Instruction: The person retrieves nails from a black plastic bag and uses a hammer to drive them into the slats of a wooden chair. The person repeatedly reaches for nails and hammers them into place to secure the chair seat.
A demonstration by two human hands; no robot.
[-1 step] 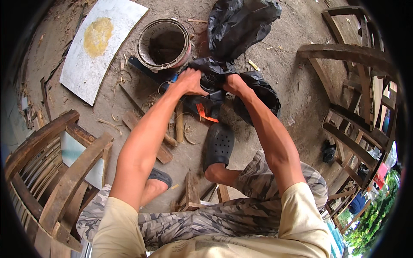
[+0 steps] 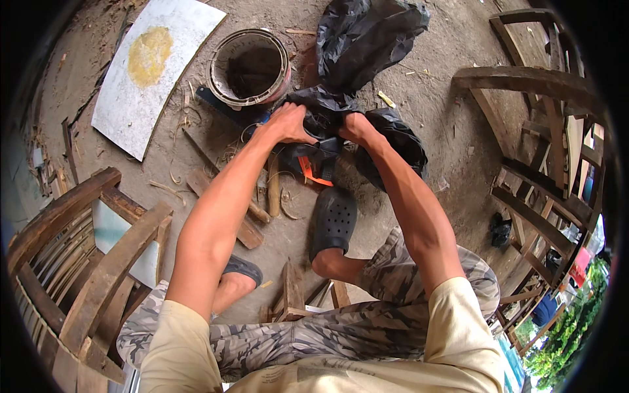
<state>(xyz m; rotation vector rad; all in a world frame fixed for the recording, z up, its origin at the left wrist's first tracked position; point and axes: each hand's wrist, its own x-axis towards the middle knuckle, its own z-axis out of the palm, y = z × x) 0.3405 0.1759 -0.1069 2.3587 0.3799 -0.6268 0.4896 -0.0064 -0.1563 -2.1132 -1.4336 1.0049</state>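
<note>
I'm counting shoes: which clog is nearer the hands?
The right foot's clog, with holes showing on top; the left foot's clog is farther from both left hand and right hand.

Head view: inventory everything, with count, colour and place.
Black plastic: count unclear, black, centre and top.
Orange piece: 1, orange, centre.
Bucket: 1, pale rim, left of the plastic.
Flat blade: 1, dark, by the bucket.
Board: 1, white, yellow patch, upper left.
Sticks: several, brown, below the bucket.
Shavings: many, tan, around the sticks.
Slatted furniture: 1, brown, lower left.
Wooden frames: several, brown, right.
Scrap: 1, yellow, upper centre-right.
Foliage: unclear count, green, lower right.
Clutter: unclear count, mixed colours, far right.
Ground: grey-brown, throughout.
Clogs: 2, dark, below centre.
Trousers: 1 pair, camouflage, bottom.
Shirt: 1, cream, bottom.
Left hand: 1, bare, on the plastic.
Right hand: 1, bare, likewise.
</note>
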